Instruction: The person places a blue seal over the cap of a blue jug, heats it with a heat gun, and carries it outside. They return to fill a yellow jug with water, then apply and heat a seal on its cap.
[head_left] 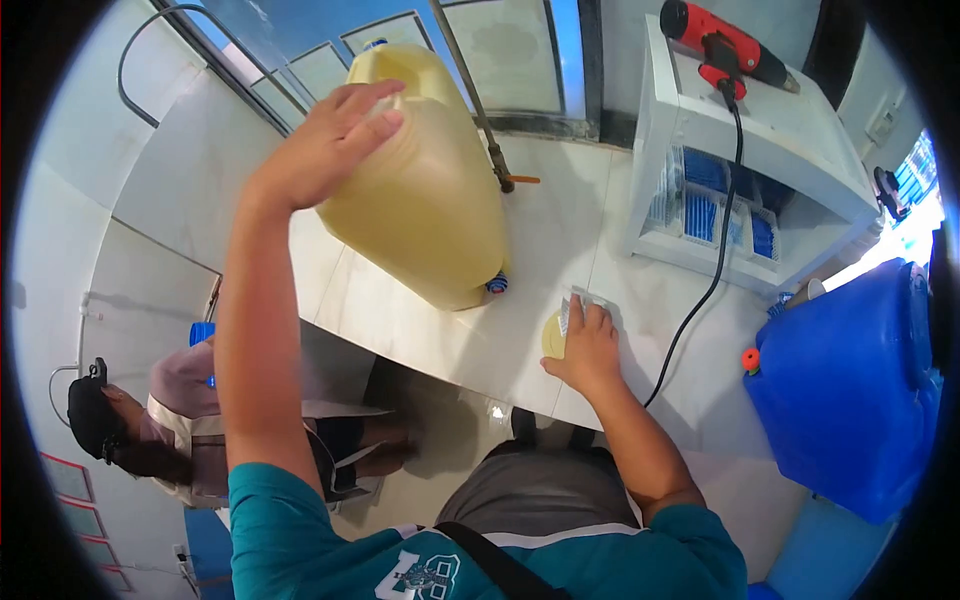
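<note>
A large pale yellow jerrycan (430, 200) stands tilted-looking on the white counter, with a blue cap at its top and a small blue-striped fitting (497, 283) low on its side. My left hand (335, 140) reaches up to the can's top, its fingers closed over the edge by the handle. Down on the counter, my right hand (590, 350) has its fingers curled over a flat, round pale yellow piece (551, 338). Under those fingertips lies a small clear packet (578, 301) with printed markings, partly hidden by the hand.
A red heat gun (735, 55) lies on a white shelf unit (665, 110), its black cord running across the counter (560, 210). At right stands a blue jerrycan (850, 390). A metal pipe with an orange lever (522, 179) rises behind. Another person (190, 420) is at lower left.
</note>
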